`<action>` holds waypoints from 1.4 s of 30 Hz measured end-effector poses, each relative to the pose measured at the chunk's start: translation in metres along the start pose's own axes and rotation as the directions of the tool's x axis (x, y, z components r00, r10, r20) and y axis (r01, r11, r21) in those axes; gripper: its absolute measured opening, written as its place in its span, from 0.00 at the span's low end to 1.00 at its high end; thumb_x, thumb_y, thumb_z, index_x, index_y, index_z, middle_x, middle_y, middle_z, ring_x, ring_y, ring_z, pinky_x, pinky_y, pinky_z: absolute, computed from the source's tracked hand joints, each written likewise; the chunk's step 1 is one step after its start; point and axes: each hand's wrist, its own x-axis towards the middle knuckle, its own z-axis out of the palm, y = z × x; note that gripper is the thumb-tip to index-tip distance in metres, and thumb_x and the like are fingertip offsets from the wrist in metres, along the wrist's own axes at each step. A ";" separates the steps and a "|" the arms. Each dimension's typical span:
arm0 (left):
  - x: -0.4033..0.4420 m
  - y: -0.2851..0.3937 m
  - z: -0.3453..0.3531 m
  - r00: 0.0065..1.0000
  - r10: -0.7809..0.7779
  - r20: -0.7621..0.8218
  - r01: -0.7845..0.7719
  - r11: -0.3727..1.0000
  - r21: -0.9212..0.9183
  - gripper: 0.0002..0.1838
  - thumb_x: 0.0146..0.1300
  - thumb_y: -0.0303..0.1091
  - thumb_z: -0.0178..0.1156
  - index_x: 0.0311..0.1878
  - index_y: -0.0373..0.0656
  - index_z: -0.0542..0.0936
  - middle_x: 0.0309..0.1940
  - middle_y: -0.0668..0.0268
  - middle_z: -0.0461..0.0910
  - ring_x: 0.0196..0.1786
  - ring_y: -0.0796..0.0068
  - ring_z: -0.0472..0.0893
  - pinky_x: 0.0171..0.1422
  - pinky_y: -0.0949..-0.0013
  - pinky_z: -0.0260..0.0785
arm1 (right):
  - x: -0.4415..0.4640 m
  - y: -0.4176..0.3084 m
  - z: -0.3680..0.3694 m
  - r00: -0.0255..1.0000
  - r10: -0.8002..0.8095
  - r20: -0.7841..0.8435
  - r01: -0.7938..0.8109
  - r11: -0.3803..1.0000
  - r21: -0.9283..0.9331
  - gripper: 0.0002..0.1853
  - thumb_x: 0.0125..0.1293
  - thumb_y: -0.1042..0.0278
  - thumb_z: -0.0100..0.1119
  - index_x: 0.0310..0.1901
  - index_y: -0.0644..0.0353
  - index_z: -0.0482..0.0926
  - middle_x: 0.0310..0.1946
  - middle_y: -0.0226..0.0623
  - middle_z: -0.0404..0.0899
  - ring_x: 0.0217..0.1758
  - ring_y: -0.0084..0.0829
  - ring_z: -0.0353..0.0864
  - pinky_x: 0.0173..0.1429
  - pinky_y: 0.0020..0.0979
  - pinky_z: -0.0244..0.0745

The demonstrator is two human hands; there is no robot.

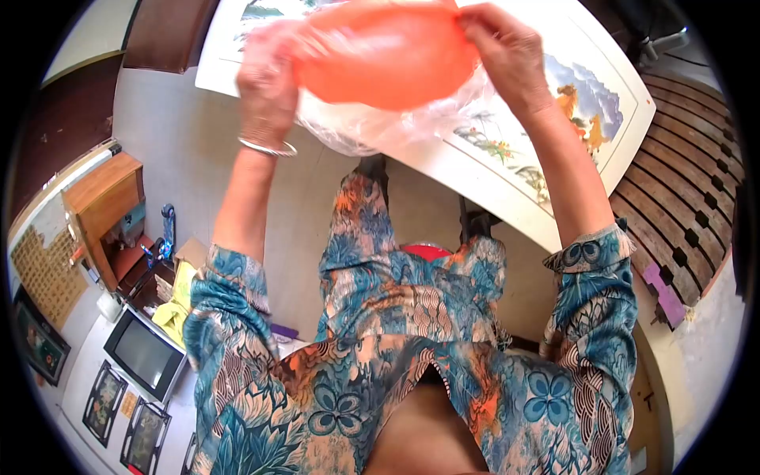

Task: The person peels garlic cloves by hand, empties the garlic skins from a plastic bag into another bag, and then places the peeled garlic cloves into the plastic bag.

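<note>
An orange-red plastic bag point(388, 59) is stretched between my two hands above the table. My left hand point(269, 79), with a silver bangle at the wrist, grips its left side; the fingers are partly covered by the thin plastic. At the bag's upper right edge, my right hand point(507, 55) pinches the plastic between thumb and fingers. Beneath it a clear plastic bag point(360, 131) lies crumpled on the table's near edge and hangs slightly over it.
The white table point(427, 170) carries painted pictures of horses and plants. A slatted wooden bench point(673, 174) stands to the right. On the left are a wooden cabinet point(103, 194), a blue scooter-like object point(165, 233), a television point(146, 352) and yellow cloth point(176, 309).
</note>
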 end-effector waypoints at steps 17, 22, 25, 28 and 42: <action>-0.020 0.010 -0.007 0.947 0.226 0.227 -0.280 0.928 0.246 0.09 0.60 0.26 0.54 0.42 0.37 0.79 0.43 0.60 0.78 0.48 0.67 0.76 0.51 0.66 0.70 | -0.005 -0.015 0.009 0.950 -0.298 0.093 0.311 0.929 -0.199 0.08 0.53 0.81 0.53 0.35 0.61 0.78 0.29 0.41 0.80 0.30 0.34 0.81 0.33 0.30 0.74; -0.027 0.000 -0.010 0.990 0.130 0.059 -0.135 0.987 0.086 0.10 0.63 0.26 0.52 0.45 0.34 0.77 0.43 0.59 0.77 0.50 0.67 0.77 0.53 0.68 0.68 | -0.005 -0.009 0.012 0.939 -0.344 0.006 0.339 0.922 -0.188 0.06 0.53 0.80 0.55 0.33 0.62 0.79 0.25 0.40 0.79 0.28 0.34 0.79 0.33 0.30 0.73; -0.025 -0.002 -0.024 0.987 0.156 0.029 -0.158 0.984 0.086 0.12 0.60 0.24 0.52 0.47 0.36 0.78 0.46 0.58 0.77 0.52 0.65 0.76 0.57 0.66 0.68 | -0.008 -0.034 0.003 0.973 -0.213 -0.086 0.217 0.975 0.042 0.06 0.52 0.79 0.55 0.32 0.61 0.79 0.27 0.43 0.79 0.30 0.39 0.80 0.34 0.34 0.73; -0.021 0.013 -0.011 0.974 0.223 0.050 -0.228 0.964 0.138 0.14 0.57 0.21 0.52 0.47 0.36 0.77 0.45 0.57 0.77 0.48 0.60 0.77 0.54 0.65 0.69 | -0.007 -0.024 0.012 0.940 -0.342 0.014 0.337 0.917 -0.213 0.06 0.54 0.79 0.55 0.34 0.62 0.79 0.27 0.44 0.79 0.30 0.38 0.81 0.34 0.32 0.73; 0.013 0.009 -0.059 0.963 0.160 -0.216 -0.205 0.958 -0.202 0.13 0.64 0.28 0.50 0.47 0.32 0.77 0.37 0.68 0.80 0.37 0.76 0.78 0.43 0.76 0.70 | -0.034 -0.102 -0.026 0.872 -0.413 -0.262 0.458 0.878 0.137 0.05 0.60 0.81 0.51 0.34 0.67 0.77 0.23 0.31 0.77 0.26 0.18 0.74 0.30 0.20 0.71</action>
